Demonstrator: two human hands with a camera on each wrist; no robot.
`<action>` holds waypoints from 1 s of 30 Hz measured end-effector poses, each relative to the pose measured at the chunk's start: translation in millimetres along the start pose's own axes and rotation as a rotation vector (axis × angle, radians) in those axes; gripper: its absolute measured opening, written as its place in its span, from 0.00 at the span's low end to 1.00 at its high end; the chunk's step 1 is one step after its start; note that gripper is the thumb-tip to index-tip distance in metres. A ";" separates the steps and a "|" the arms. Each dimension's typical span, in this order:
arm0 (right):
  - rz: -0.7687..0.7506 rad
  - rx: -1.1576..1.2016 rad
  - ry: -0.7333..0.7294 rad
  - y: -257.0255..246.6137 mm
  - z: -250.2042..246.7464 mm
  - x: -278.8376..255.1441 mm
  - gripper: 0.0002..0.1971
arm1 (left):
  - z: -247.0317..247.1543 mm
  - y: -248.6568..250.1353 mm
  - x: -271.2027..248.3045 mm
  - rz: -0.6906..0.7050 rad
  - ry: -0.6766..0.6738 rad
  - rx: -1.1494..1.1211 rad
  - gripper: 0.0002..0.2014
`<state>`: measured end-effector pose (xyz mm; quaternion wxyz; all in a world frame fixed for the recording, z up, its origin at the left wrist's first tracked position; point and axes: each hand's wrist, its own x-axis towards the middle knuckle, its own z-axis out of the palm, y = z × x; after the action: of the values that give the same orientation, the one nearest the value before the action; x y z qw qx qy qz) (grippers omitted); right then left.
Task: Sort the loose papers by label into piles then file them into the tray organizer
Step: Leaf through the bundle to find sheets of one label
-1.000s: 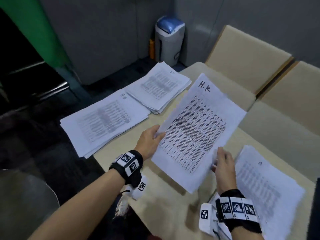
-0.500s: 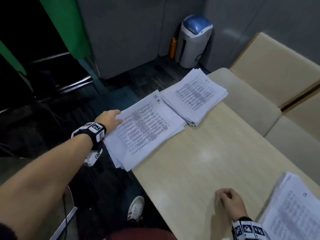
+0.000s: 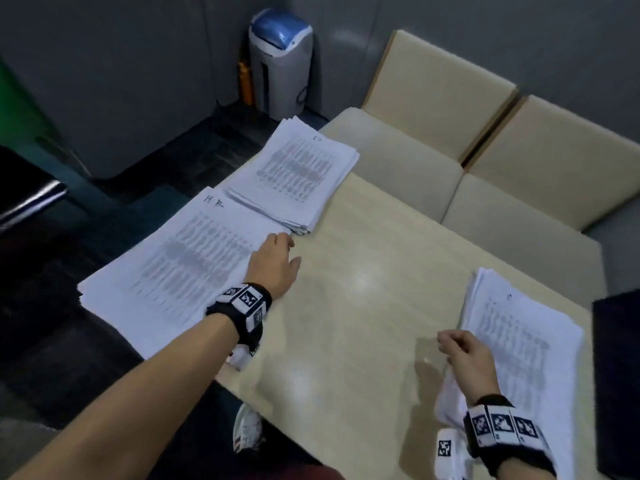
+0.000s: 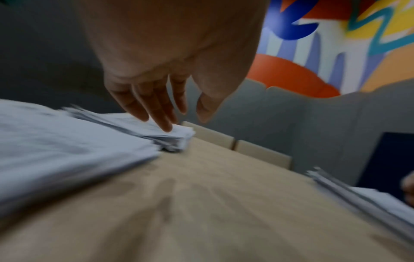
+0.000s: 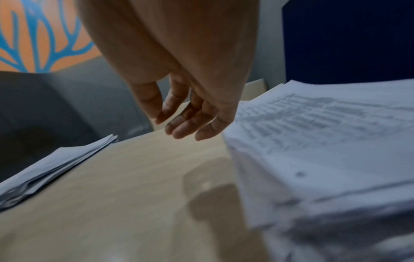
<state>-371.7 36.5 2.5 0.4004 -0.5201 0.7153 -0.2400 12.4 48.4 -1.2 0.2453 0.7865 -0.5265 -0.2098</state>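
Observation:
Three paper piles lie on the beige table. The pile marked HR hangs over the table's left edge, and a second sorted pile lies just beyond it. The unsorted stack sits at the right. My left hand hovers empty with its fingers straight at the HR pile's right edge; in the left wrist view the left hand is above the papers' corner. My right hand hangs loosely curled and empty beside the unsorted stack's left edge.
Beige cushioned seats line the far side of the table. A grey bin with a blue lid stands on the dark floor behind. A dark panel rises at the right edge. My shoe shows below the table.
The HR sheet I held in both hands now lies on top of the HR pile. My left hand has drawn back from the pile's left side to its right edge; my right hand stays near the unsorted stack.

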 end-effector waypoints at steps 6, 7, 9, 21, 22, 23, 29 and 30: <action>0.173 -0.069 0.210 53.5 -97.7 11.1 0.03 | 110.8 147.9 -31.2 0.120 -0.307 -0.200 0.10; 0.212 -0.094 0.241 61.4 -111.6 12.4 0.03 | 127.9 166.7 -37.1 0.127 -0.355 -0.213 0.11; 0.293 -0.151 0.295 80.4 -136.6 19.1 0.12 | 158.8 199.7 -48.3 0.137 -0.426 -0.217 0.13; 0.297 -0.125 0.380 125.3 -185.0 70.5 0.16 | 237.1 275.3 -84.6 0.056 -0.251 -0.123 0.16; 0.283 -0.121 0.376 124.6 -184.7 71.7 0.12 | 237.1 276.4 -83.4 0.043 -0.210 -0.098 0.14; 0.272 -0.114 0.371 125.2 -183.8 72.8 0.10 | 236.4 277.5 -81.1 0.022 -0.176 -0.084 0.13; 0.209 -0.163 0.421 136.8 -189.8 62.9 0.12 | 237.5 278.9 -61.9 -0.109 -0.224 -0.096 0.14; 0.215 -0.152 0.439 138.9 -192.7 57.8 0.13 | 239.6 279.5 -60.1 -0.100 -0.248 -0.064 0.15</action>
<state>-614.8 16.0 -13.0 0.2183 -0.4052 0.8522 -0.2487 -352.7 -26.2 -17.0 0.1925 0.7718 -0.5059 -0.3338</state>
